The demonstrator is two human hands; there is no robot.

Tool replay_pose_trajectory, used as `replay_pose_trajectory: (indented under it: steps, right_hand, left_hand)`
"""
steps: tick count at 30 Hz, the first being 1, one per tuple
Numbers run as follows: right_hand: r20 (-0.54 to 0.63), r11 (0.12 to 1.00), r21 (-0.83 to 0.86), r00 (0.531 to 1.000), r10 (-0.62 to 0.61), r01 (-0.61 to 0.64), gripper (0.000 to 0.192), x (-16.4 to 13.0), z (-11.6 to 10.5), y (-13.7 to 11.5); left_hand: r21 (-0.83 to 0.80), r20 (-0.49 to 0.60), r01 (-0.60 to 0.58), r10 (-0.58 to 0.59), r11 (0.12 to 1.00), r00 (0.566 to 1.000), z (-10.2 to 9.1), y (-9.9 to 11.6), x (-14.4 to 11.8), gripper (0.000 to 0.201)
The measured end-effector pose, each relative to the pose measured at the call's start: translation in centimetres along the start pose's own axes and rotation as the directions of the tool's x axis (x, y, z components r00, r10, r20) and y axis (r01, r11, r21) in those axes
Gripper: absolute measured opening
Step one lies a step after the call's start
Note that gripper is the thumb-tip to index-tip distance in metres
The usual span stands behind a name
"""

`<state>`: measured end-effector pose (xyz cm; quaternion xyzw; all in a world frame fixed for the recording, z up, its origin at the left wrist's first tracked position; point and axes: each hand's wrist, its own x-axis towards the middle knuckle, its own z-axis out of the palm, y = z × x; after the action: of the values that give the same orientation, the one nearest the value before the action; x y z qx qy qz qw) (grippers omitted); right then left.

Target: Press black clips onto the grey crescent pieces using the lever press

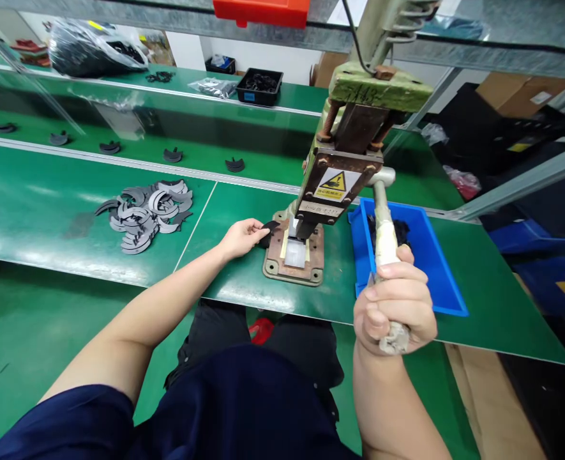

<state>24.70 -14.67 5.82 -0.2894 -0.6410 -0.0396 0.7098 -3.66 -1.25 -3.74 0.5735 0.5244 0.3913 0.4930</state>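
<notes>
A green hand press [354, 134] stands on a rusty base plate [295, 255] on the green bench. My right hand [395, 305] is closed around its taped lever handle [382, 233], pulled down toward me. My left hand [242, 237] pinches a small black crescent-shaped part [267, 230] at the left edge of the base plate, beside the press head. A pile of grey crescent parts [145, 214] lies to the left of that hand.
A blue bin [442, 275] with dark parts sits right of the press. Single black parts [172, 154] lie spaced along the conveyor belt behind. A black tray [260, 85] and a plastic bag [88, 46] rest on the far side.
</notes>
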Motion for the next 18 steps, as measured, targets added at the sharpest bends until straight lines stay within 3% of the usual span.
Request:
replay_pose_trajectory:
  steps: [7, 12, 18]
  right_hand:
    - [-0.010, 1.000, 0.014, 1.000, -0.019, 0.019, 0.035, 0.2, 0.4, 0.0]
    - [0.033, 1.000, 0.000, 0.999, -0.025, 0.025, 0.030, 0.2, 0.1, -0.2]
    - [0.042, 1.000, 0.000, 0.999, -0.018, 0.018, 0.035, 0.1, -0.1, -0.2]
  left_hand:
    - [-0.098, 0.229, 0.187, -0.161, 0.977, 0.960, 1.9, 3.7, 0.6, 0.048]
    - [-0.045, 0.281, 0.209, -0.189, 0.977, 0.941, 4.2, 4.6, 1.3, 0.042]
    - [0.084, 0.310, 0.205, -0.221, 0.975, 0.925, 4.4, 5.5, 2.0, 0.041]
